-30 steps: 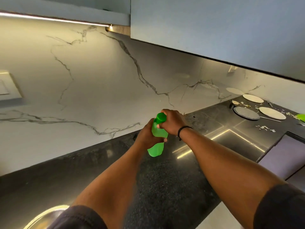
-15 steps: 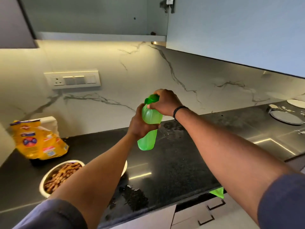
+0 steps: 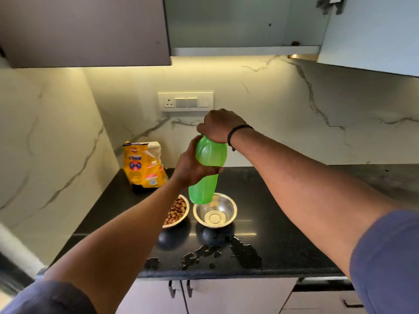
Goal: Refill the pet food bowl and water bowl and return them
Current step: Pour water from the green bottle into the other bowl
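I hold a green plastic bottle [image 3: 209,168] upright above the black counter. My left hand [image 3: 192,166] grips its middle. My right hand [image 3: 217,126] is closed over its cap, which is hidden under the fingers. Below the bottle stand two steel bowls side by side. The left bowl [image 3: 184,217] holds brown kibble and is partly hidden by my left forearm. The right bowl [image 3: 231,211] is shiny inside; I cannot tell whether it holds any water.
A yellow pet food bag [image 3: 144,166] stands at the back left of the counter [image 3: 283,223] against the marble wall. A switch panel [image 3: 185,102] is on the wall behind. Wall cabinets [image 3: 84,30] hang overhead. Water drops [image 3: 226,252] lie near the counter's front edge.
My view has swung left from the far counter to the two bowls and the bag. Both hands stayed on the bottle and brought it over the bowls.
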